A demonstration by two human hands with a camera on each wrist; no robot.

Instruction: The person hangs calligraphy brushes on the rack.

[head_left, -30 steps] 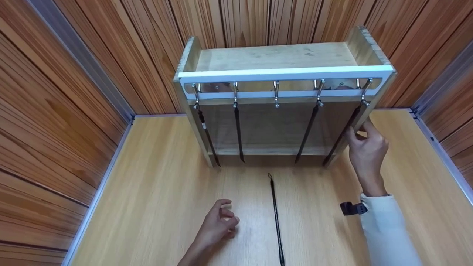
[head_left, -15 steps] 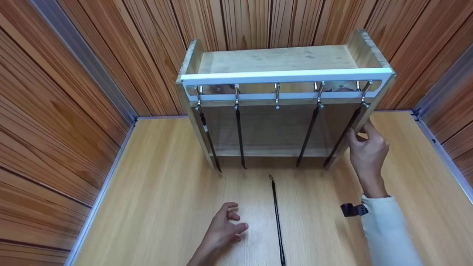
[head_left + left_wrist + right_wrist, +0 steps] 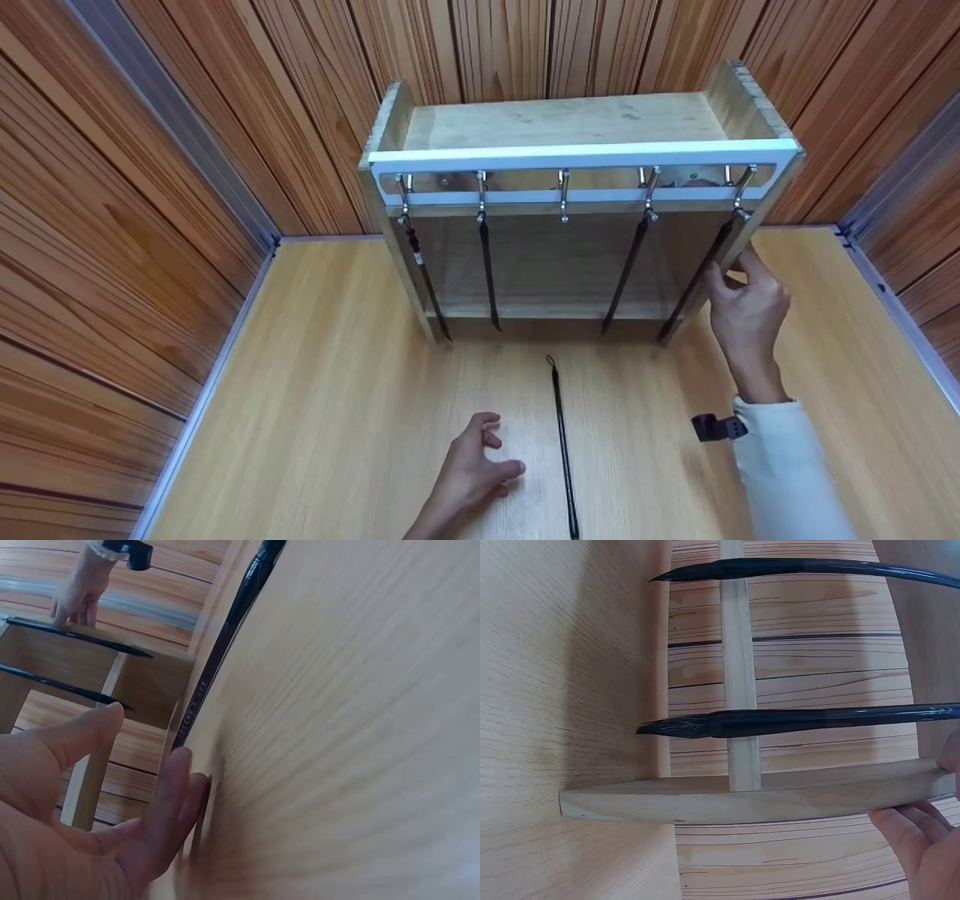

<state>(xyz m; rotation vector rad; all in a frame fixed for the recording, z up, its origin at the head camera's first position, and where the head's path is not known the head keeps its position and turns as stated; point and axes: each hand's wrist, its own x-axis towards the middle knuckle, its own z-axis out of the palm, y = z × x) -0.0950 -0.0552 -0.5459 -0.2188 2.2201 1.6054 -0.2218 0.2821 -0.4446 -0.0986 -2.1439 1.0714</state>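
Observation:
A dark calligraphy brush (image 3: pixel 562 442) with a loop at its far end lies lengthwise on the table. Just left of it, my left hand (image 3: pixel 472 472) hovers with thumb and fingers spread apart, holding nothing. In the left wrist view the brush (image 3: pixel 217 656) passes beyond the fingertips (image 3: pixel 178 759). My right hand (image 3: pixel 748 322) grips the right side panel (image 3: pixel 705 802) of a wooden rack (image 3: pixel 562 120). Several similar brushes (image 3: pixel 626 274) hang tip down from metal hooks on the rack's white front rail (image 3: pixel 585 154). The middle hook (image 3: pixel 564 196) carries no brush.
Wood-patterned walls (image 3: pixel 90 247) close in the table (image 3: pixel 315 420) at the back and both sides, with metal strips along the edges. The rack stands near the back wall. A black device (image 3: pixel 718 427) sits at the right wrist, by the light sleeve (image 3: pixel 784 465).
My left hand has moved right, closer to the lying brush, and its thumb has spread away from the fingers. The right hand keeps its grip on the rack. The view has shifted slightly.

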